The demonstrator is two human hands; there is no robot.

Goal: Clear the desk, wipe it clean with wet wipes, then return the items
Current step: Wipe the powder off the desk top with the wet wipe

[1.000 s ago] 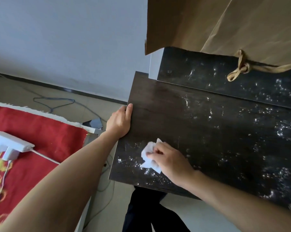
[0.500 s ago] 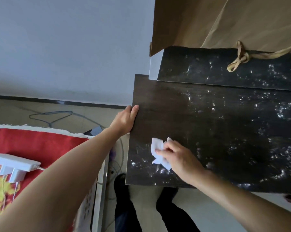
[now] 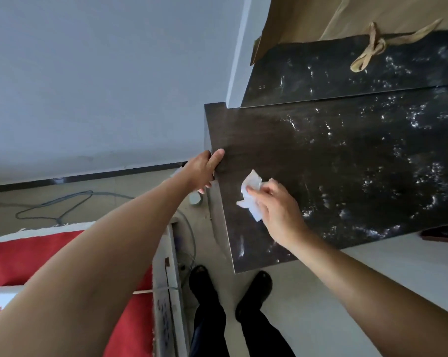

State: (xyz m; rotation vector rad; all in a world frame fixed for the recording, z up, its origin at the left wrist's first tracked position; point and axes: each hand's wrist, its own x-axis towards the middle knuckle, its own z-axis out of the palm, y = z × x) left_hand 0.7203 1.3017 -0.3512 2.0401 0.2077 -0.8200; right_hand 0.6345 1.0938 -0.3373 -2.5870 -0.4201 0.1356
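Note:
The dark wooden desk (image 3: 346, 155) fills the right half of the view, its top streaked with wet, shiny patches. My right hand (image 3: 277, 212) grips a crumpled white wet wipe (image 3: 251, 194) and presses it on the desk near the left front corner. My left hand (image 3: 203, 172) holds the desk's left edge, thumb on top and fingers curled over the side.
A raised dark shelf (image 3: 346, 70) runs along the desk's back, with a brown paper bag (image 3: 321, 14) and its tan ribbon handle (image 3: 372, 45) on it. A red blanket (image 3: 24, 256) lies at lower left. Cables (image 3: 55, 204) trail on the floor. My feet (image 3: 228, 284) stand below the desk corner.
The view has tilted and shifted left. My right hand slid the wipe a little farther back along the desk's left side. My left hand kept its hold on the edge.

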